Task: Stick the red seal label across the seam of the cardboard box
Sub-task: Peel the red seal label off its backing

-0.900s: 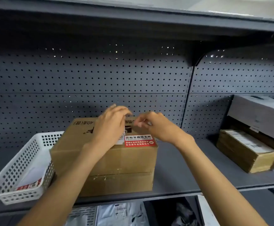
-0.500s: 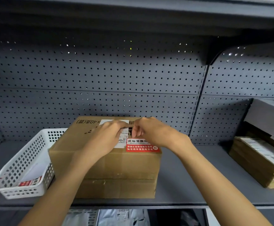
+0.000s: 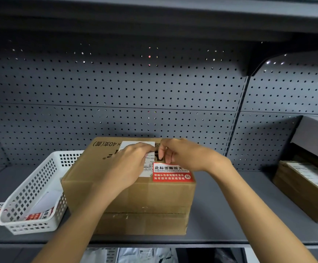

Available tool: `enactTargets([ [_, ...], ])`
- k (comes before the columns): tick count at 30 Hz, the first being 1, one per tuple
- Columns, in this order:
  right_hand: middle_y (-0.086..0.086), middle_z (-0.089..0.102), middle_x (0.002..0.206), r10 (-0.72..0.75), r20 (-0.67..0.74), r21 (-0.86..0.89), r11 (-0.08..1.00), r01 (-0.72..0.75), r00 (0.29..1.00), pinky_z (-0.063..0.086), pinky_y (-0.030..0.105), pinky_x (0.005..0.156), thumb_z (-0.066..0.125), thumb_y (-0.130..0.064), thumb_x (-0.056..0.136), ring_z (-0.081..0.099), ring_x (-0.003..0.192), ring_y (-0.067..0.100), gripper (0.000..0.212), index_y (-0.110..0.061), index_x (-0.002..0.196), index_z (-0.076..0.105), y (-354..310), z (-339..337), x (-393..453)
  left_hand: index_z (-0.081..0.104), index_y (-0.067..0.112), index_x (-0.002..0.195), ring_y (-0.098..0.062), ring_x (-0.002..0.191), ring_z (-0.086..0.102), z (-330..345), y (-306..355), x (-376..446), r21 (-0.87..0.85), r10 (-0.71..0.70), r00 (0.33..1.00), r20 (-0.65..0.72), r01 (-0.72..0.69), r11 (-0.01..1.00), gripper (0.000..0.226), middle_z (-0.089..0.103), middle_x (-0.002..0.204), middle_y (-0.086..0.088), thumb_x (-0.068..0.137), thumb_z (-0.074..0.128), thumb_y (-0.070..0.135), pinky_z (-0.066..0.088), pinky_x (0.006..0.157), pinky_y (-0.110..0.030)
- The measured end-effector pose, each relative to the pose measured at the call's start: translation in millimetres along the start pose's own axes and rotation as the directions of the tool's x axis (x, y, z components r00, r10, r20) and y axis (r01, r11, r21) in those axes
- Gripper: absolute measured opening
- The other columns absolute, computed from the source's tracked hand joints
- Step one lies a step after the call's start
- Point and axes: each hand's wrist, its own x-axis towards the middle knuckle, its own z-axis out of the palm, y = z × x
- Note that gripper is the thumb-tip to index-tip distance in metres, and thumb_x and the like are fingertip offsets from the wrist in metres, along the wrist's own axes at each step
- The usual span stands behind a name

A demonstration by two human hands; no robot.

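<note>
**Seal label down on the box top**

My left hand (image 3: 129,166) lay flat, fingers together, pressing the box top. My right hand (image 3: 180,154) had curled tighter than a moment earlier, fingertips pinched at the far edge of the red seal label (image 3: 171,172). The label lay on the cardboard box (image 3: 135,188), near its front edge. I judged it nearly stuck, with only smoothing left.

Red seal label (image 3: 172,172) on cardboard box (image 3: 135,194) top, apparently partly stuck.
</note>
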Motion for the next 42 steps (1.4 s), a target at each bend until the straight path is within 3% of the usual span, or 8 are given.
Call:
enactTargets([
  [2,-0.004,0.059,0.092,-0.018,0.04,0.025,1.0,0.017,0.999,0.049,0.027,0.08,0.034,-0.003,0.093,0.055,0.09,0.014,0.036,-0.016,0.111,0.062,3,0,2,0.058,0.037,0.125,-0.019,0.115,0.058,1,-2,0,-0.009,0.005,1.0,-0.004,-0.005,1.0,0.034,0.06,0.131,0.016,0.101,0.039,0.021,0.052,0.079,-0.04],
  [4,-0.004,0.061,0.095,-0.031,0.058,0.03,0.999,0.03,0.998,0.046,0.02,0.076,0.045,-0.006,0.095,0.057,0.089,0.011,0.026,-0.015,0.109,0.066,5,0,3,0.058,0.036,0.126,-0.02,0.116,0.058,1,-2,0,-0.006,0.009,1.0,-0.01,-0.009,1.0,0.035,0.06,0.131,0.016,0.1,0.041,0.018,0.052,0.079,-0.04],
  [8,-0.005,0.066,0.087,-0.036,-0.054,0.033,0.999,0.038,0.998,0.045,0.013,0.067,0.068,-0.018,0.088,0.057,0.074,0.003,0.012,-0.013,0.097,0.073,5,9,6,0.057,0.034,0.127,-0.02,0.119,0.056,2,-2,1,-0.002,0.013,1.0,-0.017,-0.013,1.0,0.037,0.058,0.133,0.016,0.1,0.041,0.015,0.052,0.082,-0.041],
  [10,-0.009,0.068,0.078,-0.029,-0.142,0.039,0.999,0.035,0.989,0.05,0.02,0.069,0.07,-0.018,0.085,0.06,0.074,0.004,0.005,-0.02,0.084,0.074,6,12,6,0.057,0.034,0.127,-0.021,0.118,0.057,4,-3,1,-0.009,0.019,1.0,-0.015,-0.019,1.0,0.038,0.058,0.132,0.014,0.099,0.04,0.014,0.052,0.082,-0.043],
  [13,-0.016,0.066,0.068,0.003,-0.227,0.016,1.0,0.001,0.974,0.053,0.031,0.073,0.071,-0.018,0.081,0.064,0.079,0.006,0.023,-0.033,0.064,0.066,5,11,3,0.057,0.031,0.128,-0.021,0.116,0.058,5,-4,2,0.002,0.032,0.999,-0.026,-0.032,0.999,0.039,0.059,0.133,0.012,0.098,0.043,0.011,0.052,0.081,-0.042],
  [19,-0.013,0.072,0.079,0.002,-0.287,-0.008,1.0,-0.004,0.958,0.041,0.025,0.064,0.076,-0.025,0.077,0.065,0.083,0.004,0.016,-0.031,0.066,0.067,3,12,-1,0.055,0.03,0.13,-0.019,0.116,0.056,4,-2,1,0.05,0.026,0.999,-0.04,-0.024,0.998,0.043,0.056,0.134,0.013,0.097,0.041,0.007,0.046,0.075,-0.035],
  [26,-0.01,0.075,0.084,0.03,-0.3,0.14,0.99,0.013,0.953,0.055,0.043,0.086,0.075,-0.026,0.077,0.069,0.086,0.009,0.01,-0.028,0.069,0.07,6,13,-8,0.055,0.028,0.13,-0.022,0.113,0.058,3,-1,1,0.061,0.03,0.998,-0.049,-0.027,0.998,0.042,0.057,0.133,0.009,0.096,0.04,0.007,0.046,0.077,-0.035],
  [42,-0.008,0.076,0.08,-0.005,-0.283,0.204,0.977,0.066,0.959,0.057,0.033,0.085,0.074,-0.022,0.081,0.072,0.082,0.007,0.021,-0.033,0.065,0.066,13,10,-9,0.049,0.027,0.133,-0.023,0.11,0.06,-2,6,-3,0.151,0.075,0.995,-0.06,-0.065,0.986,0.042,0.056,0.13,0.007,0.097,0.042,0.007,0.034,0.068,-0.031],
])
